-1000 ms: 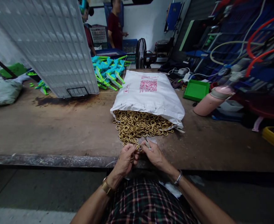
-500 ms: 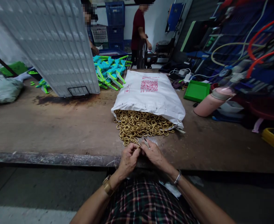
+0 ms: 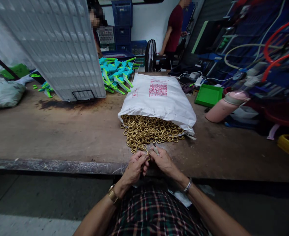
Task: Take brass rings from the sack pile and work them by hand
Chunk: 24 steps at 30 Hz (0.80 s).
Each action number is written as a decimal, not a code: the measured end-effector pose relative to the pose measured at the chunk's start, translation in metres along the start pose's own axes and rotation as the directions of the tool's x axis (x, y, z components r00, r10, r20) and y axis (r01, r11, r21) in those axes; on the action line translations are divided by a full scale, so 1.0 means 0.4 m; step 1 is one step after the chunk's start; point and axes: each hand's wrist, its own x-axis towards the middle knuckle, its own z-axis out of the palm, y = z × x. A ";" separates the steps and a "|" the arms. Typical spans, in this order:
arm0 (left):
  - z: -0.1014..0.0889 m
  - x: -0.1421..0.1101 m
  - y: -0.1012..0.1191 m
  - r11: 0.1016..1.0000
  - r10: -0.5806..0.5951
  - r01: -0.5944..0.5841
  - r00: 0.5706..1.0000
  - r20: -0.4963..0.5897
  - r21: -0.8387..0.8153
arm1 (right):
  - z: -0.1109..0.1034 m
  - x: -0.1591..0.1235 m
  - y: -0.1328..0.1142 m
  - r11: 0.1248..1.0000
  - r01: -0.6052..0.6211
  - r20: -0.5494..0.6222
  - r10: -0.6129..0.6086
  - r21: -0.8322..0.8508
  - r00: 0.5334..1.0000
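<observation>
Close to the table's front edge, my left hand [image 3: 135,166] pinches a gold-coloured ring [image 3: 148,158] between thumb and fingers. My right hand [image 3: 163,160] meets it from the other side, closed around a small knife [image 3: 155,149] with a pale handle and a dark pointed tip. Whether the blade touches the ring is too small to tell. Just beyond both hands, a heap of gold rings [image 3: 146,131] spills from the mouth of a white sack [image 3: 159,101] printed in red.
On the brown table [image 3: 61,137], a ribbed whitish panel [image 3: 68,59] stands at left beside turquoise-and-green plastic pieces [image 3: 117,75]. To the right are a green tray [image 3: 208,95] and a pink bottle [image 3: 223,108]. Two people are at the back, near a black fan [image 3: 150,55].
My left hand's fingers have shifted, and the pinched ring shows more clearly now. My right hand keeps the knife in nearly the same place. The person in dark red has moved right.
</observation>
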 end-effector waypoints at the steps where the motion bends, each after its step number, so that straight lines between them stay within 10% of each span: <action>1: 0.001 -0.001 0.000 1.000 0.004 -0.004 1.000 0.004 -0.025 | -0.001 0.001 0.002 1.000 0.002 -0.006 -0.002 -0.011 1.000; 14: -0.009 0.005 -0.008 0.991 0.092 -0.087 0.995 -0.047 0.106 | 0.004 -0.030 0.047 0.867 0.281 0.164 -0.233 -0.412 0.959; 24: -0.013 0.008 -0.013 0.972 0.139 -0.125 0.988 -0.061 0.197 | 0.008 -0.031 0.033 0.809 0.244 0.171 -0.179 -0.535 0.969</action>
